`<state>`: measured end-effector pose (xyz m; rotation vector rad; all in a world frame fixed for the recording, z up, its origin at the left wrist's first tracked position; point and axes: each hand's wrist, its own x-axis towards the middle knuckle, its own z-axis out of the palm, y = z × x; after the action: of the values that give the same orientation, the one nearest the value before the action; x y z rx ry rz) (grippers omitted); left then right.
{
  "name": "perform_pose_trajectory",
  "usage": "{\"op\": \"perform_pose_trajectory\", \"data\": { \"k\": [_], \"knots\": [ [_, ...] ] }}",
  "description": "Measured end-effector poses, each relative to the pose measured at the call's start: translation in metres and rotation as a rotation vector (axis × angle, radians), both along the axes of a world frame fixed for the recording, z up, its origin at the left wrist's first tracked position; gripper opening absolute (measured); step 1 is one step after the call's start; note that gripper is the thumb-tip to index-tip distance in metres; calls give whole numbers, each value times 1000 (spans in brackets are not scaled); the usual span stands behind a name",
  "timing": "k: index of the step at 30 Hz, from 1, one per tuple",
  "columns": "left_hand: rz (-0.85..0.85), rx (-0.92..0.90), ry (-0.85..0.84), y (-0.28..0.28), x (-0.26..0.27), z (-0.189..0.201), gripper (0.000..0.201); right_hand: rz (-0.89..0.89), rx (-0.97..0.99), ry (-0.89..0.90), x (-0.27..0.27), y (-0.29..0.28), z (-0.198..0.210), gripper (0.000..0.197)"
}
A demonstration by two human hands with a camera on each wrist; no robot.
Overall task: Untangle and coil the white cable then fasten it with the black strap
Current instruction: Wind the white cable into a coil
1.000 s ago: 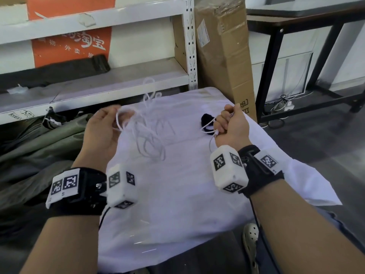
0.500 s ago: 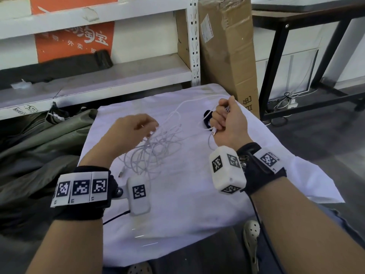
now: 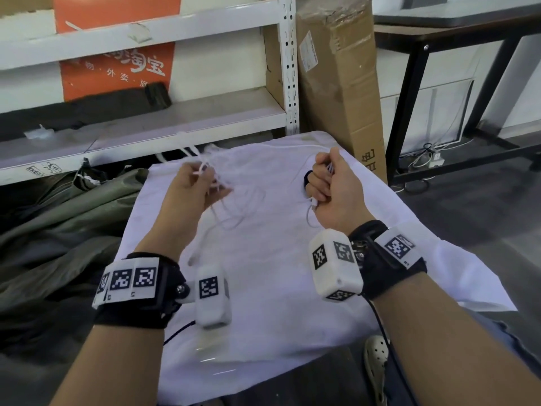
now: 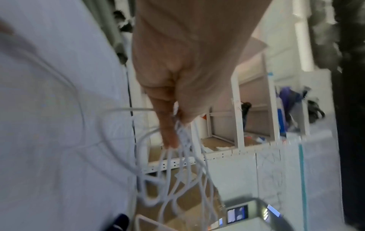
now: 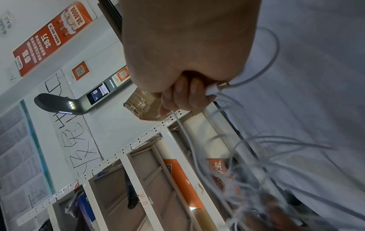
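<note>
**Left hand up again, tangle lifted off the cloth**

Since half a second ago my left hand point(image 3: 196, 191) has risen from low over the cloth and carries a bunch of the white cable point(image 3: 234, 200) with it; my right hand point(image 3: 330, 186) has hardly shifted. The left thumb and fingers point(image 4: 168, 125) pinch several strands together, and the loops hang from that pinch, blurred as they swing. My right fist is curled round the cable near its plug end point(image 5: 219, 86), the connector poking out of the bottom of the fist.

What the next pull turns on, as I judge it: the snarl lies to the left of my right grip, across the gap between my hands, so the cable's run is roughly side to side, with the left hand at the knot and the right at the free end. Drawing the hands apart along that line should pay out strands; I cannot tell from here which loop is the one that binds.

The black strap point(image 3: 307, 178) shows as a dark patch just beyond my right knuckles, mostly hidden; whether it touches my fingers I cannot say.

Under all this is a white cloth point(image 3: 278, 288) spread over a small table. Behind stands a white metal shelf point(image 3: 288, 68) with an orange poster point(image 3: 117, 60), a tall cardboard box point(image 3: 336, 83) beside it, and a black-framed table point(image 3: 439, 39) to the right.
</note>
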<state>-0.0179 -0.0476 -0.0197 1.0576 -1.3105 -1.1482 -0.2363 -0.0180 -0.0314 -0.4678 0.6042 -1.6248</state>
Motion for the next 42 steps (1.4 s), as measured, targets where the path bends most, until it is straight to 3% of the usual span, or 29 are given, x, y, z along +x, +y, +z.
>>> {"op": "perform_pose_trajectory", "data": {
  "k": [1, 3, 6, 9, 12, 14, 16, 20, 25, 29, 38, 42],
  "knots": [
    [-13, -19, 122, 0, -2, 3, 7, 4, -7, 16, 0, 0, 1, 43],
    [-38, 32, 87, -2, -1, 4, 13, -2, -13, 49, 1, 1, 1, 43],
    [-50, 254, -410, 2, 5, -6, 23, -1, -14, 74, -1, 1, 1, 43],
    [-35, 192, -947, 4, 8, -15, 15, 4, -15, 80, 0, 1, 1, 44],
    [9, 80, -1215, 3, 9, -9, 21, 2, -18, 91, 2, 1, 1, 44],
    [-12, 10, -1306, 5, 8, -3, 16, 2, -25, 90, 1, 2, 1, 44],
    [-96, 8, -1277, 6, 8, -1, 6, 7, -33, 84, 0, 1, 1, 44],
    [-128, 57, -1114, 5, 11, -8, 21, 12, -51, 84, -1, 1, 2, 44],
    [-2, 123, -419, 4, 8, -5, 17, 97, -51, 157, -1, 0, 1, 41],
    [-14, 219, -120, 4, 6, 2, 15, 209, -54, 248, 0, 3, 2, 42],
    [-6, 242, -23, 5, 8, 8, 18, 439, 27, 663, 9, 9, 0, 41],
    [-18, 180, -158, 10, 5, 14, 18, 450, 101, 831, 14, 10, -4, 41]
  ]
}}
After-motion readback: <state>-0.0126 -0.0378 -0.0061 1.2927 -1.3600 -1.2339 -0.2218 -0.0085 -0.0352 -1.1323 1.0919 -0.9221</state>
